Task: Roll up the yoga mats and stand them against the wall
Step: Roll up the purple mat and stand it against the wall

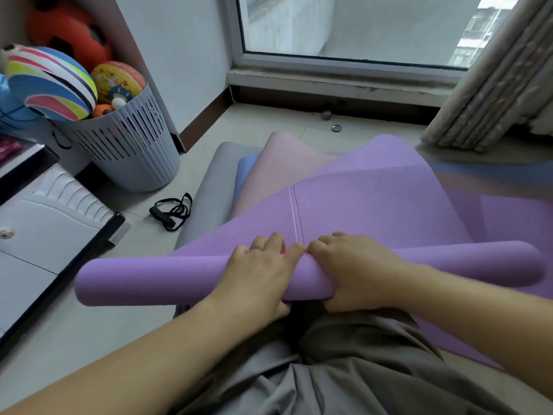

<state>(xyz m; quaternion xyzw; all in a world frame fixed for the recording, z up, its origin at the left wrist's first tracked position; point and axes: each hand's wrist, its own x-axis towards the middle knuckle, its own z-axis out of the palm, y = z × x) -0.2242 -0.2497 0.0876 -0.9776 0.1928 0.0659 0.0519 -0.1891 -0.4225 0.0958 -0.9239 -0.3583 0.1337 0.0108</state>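
Left hand (pixel 260 271): palm down on rolled part of purple yoga mat (pixel 149 280), fingers curled over top, thumb underneath, gripping near middle
Right hand (pixel 350 271): just beside left, wrapped round same roll, thumb under
Roll: lies crosswise before knees, unrolled remainder stretching toward window (pixel 359 25)
Under it, fanned flat: pink mat (pixel 284 163), blue mat (pixel 247 169), grey mat (pixel 209 187)
Left of mats: black resistance band (pixel 173 211) on tiles; slatted grey basket (pixel 134 151) of balls beyond
Far right: curtain (pixel 490 85)

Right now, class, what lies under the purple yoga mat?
Edges of a pink mat, a blue mat and a grey mat show beneath the purple mat; the rest is covered.
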